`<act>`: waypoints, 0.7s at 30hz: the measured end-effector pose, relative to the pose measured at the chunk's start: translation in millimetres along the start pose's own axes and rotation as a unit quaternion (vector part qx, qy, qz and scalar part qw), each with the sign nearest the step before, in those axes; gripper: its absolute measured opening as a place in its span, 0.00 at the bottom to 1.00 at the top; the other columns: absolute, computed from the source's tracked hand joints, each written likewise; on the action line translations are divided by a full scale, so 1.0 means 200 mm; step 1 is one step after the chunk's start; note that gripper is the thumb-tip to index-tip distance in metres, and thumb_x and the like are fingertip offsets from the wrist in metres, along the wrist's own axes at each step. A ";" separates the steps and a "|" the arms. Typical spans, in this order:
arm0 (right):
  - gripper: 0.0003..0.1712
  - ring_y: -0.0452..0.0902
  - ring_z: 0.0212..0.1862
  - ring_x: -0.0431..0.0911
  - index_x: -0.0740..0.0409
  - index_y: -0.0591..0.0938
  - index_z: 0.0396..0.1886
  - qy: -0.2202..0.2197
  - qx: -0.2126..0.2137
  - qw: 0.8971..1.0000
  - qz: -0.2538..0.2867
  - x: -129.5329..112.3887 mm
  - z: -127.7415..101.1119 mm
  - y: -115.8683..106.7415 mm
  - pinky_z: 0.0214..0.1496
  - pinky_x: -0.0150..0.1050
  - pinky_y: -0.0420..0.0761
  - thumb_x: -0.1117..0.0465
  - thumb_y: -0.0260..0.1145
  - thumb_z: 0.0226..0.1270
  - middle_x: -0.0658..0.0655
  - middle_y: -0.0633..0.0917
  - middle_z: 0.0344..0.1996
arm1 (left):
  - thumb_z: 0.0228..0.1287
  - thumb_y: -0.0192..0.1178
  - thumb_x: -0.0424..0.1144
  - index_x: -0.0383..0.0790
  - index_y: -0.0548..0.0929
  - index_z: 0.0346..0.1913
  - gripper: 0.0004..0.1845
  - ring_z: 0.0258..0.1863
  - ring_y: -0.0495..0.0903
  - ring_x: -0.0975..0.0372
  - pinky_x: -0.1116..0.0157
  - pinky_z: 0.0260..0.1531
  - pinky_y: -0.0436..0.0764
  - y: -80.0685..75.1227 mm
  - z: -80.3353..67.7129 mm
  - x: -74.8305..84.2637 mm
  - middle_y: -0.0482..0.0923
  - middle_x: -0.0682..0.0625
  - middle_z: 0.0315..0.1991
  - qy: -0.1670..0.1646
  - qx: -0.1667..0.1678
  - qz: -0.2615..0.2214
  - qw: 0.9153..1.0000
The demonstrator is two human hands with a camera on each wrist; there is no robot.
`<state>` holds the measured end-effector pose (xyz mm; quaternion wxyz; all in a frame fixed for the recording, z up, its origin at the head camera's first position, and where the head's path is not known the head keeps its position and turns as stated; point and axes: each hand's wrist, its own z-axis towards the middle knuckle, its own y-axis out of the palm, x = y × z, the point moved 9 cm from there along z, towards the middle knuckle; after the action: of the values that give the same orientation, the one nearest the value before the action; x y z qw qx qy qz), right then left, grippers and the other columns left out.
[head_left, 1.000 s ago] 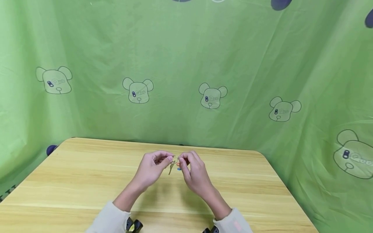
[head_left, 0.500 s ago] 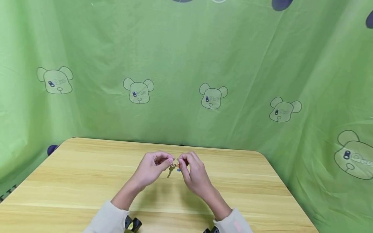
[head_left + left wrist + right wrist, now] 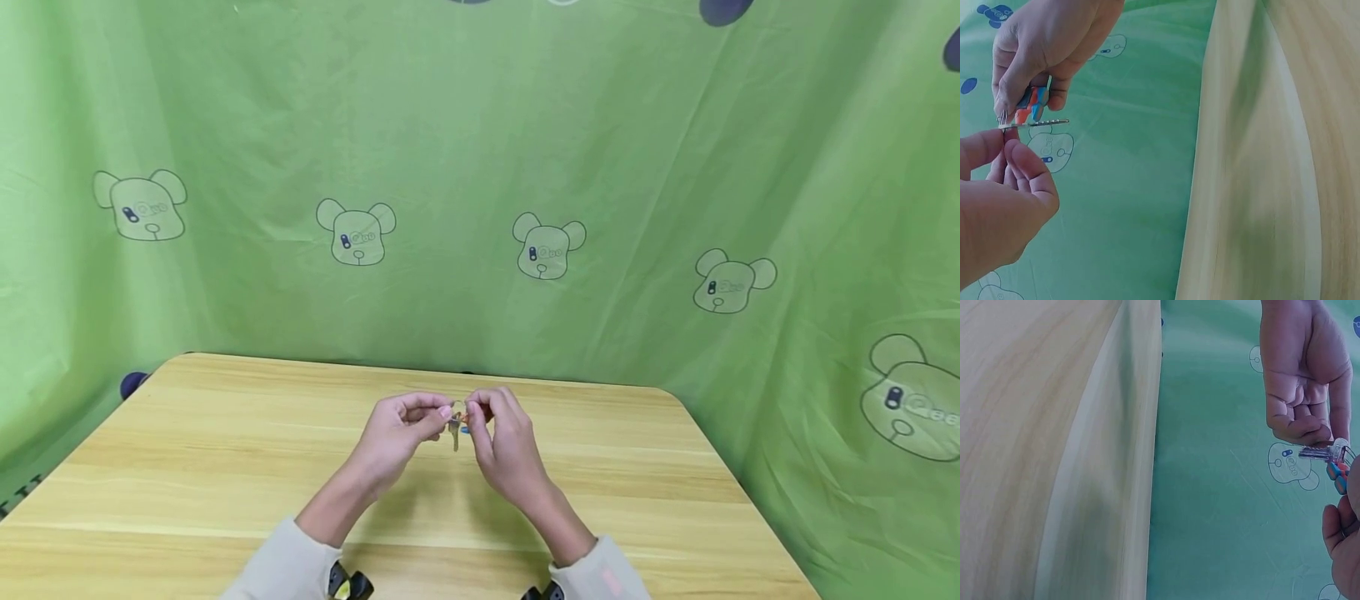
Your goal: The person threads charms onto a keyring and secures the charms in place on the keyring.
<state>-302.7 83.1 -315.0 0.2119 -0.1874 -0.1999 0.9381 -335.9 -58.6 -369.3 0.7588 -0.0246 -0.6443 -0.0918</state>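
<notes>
Over the table, both hands meet at a thin metal key ring [image 3: 459,405]. My left hand [image 3: 393,437] pinches the ring's left side between thumb and forefinger. On the other side, my right hand [image 3: 504,446] pinches the ring with its thumb and fingertips. A brass-coloured key [image 3: 455,437] hangs from the ring between the hands; in the left wrist view the key [image 3: 1050,122] shows edge-on. Close under the right fingers dangles a small orange and blue charm [image 3: 1034,105], its shape partly hidden. Whether the left fingertips also touch the key's head I cannot tell.
A wood-grain table [image 3: 225,467] lies beneath the hands. Behind it hangs a green curtain [image 3: 450,317] printed with bear heads. Dark camera mounts [image 3: 349,582] sit at the wrists, by the light sleeves [image 3: 285,567].
The key has swung from a slant at the left fingertips to hanging nearly straight down between the hands. The left hand has shifted slightly right; the right hand has hardly moved.
</notes>
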 end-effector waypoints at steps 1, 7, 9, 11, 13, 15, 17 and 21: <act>0.05 0.76 0.34 0.42 0.65 0.78 0.40 0.000 0.000 1.000 0.000 0.00 0.00 0.00 0.36 0.31 0.80 0.76 0.62 0.70 0.54 0.78 0.33 | 0.69 0.65 0.33 0.28 0.84 0.51 0.12 0.39 0.81 0.59 0.61 0.49 0.82 0.00 0.00 0.00 0.84 0.48 0.38 -0.001 0.003 -0.004 1.000; 0.05 0.75 0.34 0.41 0.65 0.78 0.40 -0.006 -0.008 1.000 0.006 -0.01 0.00 0.01 0.36 0.31 0.80 0.76 0.63 0.70 0.53 0.77 0.32 | 0.70 0.65 0.34 0.31 0.85 0.49 0.10 0.40 0.82 0.55 0.64 0.44 0.82 -0.02 -0.01 0.03 0.85 0.46 0.38 0.020 0.011 0.039 0.999; 0.05 0.75 0.35 0.41 0.64 0.78 0.40 -0.011 -0.013 1.000 0.009 -0.01 0.00 0.01 0.36 0.31 0.79 0.76 0.63 0.70 0.53 0.77 0.32 | 0.71 0.65 0.35 0.31 0.86 0.49 0.11 0.40 0.82 0.54 0.65 0.43 0.81 -0.02 -0.01 0.04 0.86 0.45 0.39 0.029 0.008 0.061 0.998; 0.05 0.75 0.35 0.41 0.64 0.78 0.40 -0.015 -0.019 1.000 0.009 -0.02 0.00 0.01 0.36 0.31 0.79 0.76 0.63 0.70 0.52 0.77 0.32 | 0.71 0.65 0.36 0.32 0.86 0.49 0.10 0.40 0.81 0.53 0.66 0.41 0.80 -0.03 -0.01 0.05 0.86 0.44 0.39 0.034 0.001 0.076 0.997; 0.06 0.75 0.35 0.41 0.64 0.78 0.40 -0.019 -0.024 0.999 0.010 -0.02 0.00 0.02 0.35 0.31 0.79 0.76 0.63 0.70 0.52 0.77 0.33 | 0.71 0.65 0.36 0.32 0.86 0.48 0.10 0.38 0.80 0.53 0.67 0.39 0.79 -0.04 0.00 0.06 0.86 0.43 0.39 0.037 -0.008 0.084 0.996; 0.06 0.74 0.36 0.41 0.63 0.78 0.40 -0.023 -0.028 0.999 0.011 -0.03 0.00 0.02 0.35 0.32 0.79 0.76 0.63 0.69 0.52 0.77 0.33 | 0.71 0.65 0.36 0.33 0.86 0.48 0.10 0.38 0.80 0.52 0.68 0.37 0.79 -0.04 0.00 0.07 0.86 0.43 0.39 0.039 -0.017 0.093 0.995; 0.07 0.74 0.36 0.41 0.63 0.78 0.40 -0.028 -0.031 0.999 0.013 -0.03 0.00 0.03 0.34 0.34 0.79 0.77 0.63 0.69 0.52 0.77 0.34 | 0.71 0.65 0.36 0.33 0.86 0.47 0.09 0.37 0.79 0.53 0.68 0.37 0.78 -0.05 0.00 0.08 0.86 0.43 0.39 0.042 -0.027 0.100 0.994; 0.08 0.72 0.37 0.41 0.61 0.78 0.40 -0.038 -0.037 0.998 0.013 -0.05 0.00 0.03 0.34 0.35 0.78 0.77 0.62 0.69 0.52 0.77 0.34 | 0.71 0.64 0.35 0.33 0.87 0.46 0.09 0.37 0.79 0.54 0.67 0.37 0.79 -0.05 -0.01 0.09 0.85 0.46 0.36 0.042 -0.046 0.112 0.992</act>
<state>-296.5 73.3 -315.3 0.1844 -0.1620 -0.2400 0.9392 -333.6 -70.6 -352.3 0.7890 -0.1278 -0.5999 -0.0369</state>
